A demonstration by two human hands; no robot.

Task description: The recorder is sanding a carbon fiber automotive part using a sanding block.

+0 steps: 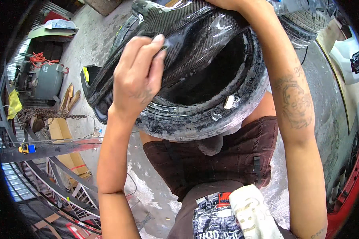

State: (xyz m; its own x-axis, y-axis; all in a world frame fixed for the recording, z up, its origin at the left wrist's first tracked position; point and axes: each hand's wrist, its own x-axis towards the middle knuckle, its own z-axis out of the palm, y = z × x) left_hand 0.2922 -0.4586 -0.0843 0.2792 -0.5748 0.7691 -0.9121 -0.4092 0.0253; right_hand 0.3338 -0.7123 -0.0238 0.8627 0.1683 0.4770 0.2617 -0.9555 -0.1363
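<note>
A glossy black carbon-fibre panel (187, 44), curved and weave-patterned, lies across the top of a worn tyre (187, 125). My left hand (137, 73) is closed over the panel's left part, thumb and fingers pinched together. A small dark bit shows at its fingertips, too little of it to name. At the upper edge, my right hand (231, 4) rests against the far side of the panel; its fingers are mostly cut off or hidden. A pale scrap (229, 102) sits on the tyre's near rim, and the tyre's dark hollow shows under the panel.
More tyres (307, 24) stand at the upper right, near a white moulded part (347, 61). Leftward are a grey compressor-like machine (46, 81), a chain (54, 114), cardboard (66, 139) and a metal beam bearing a tape measure (26, 148). A red panel (353, 191) borders the right.
</note>
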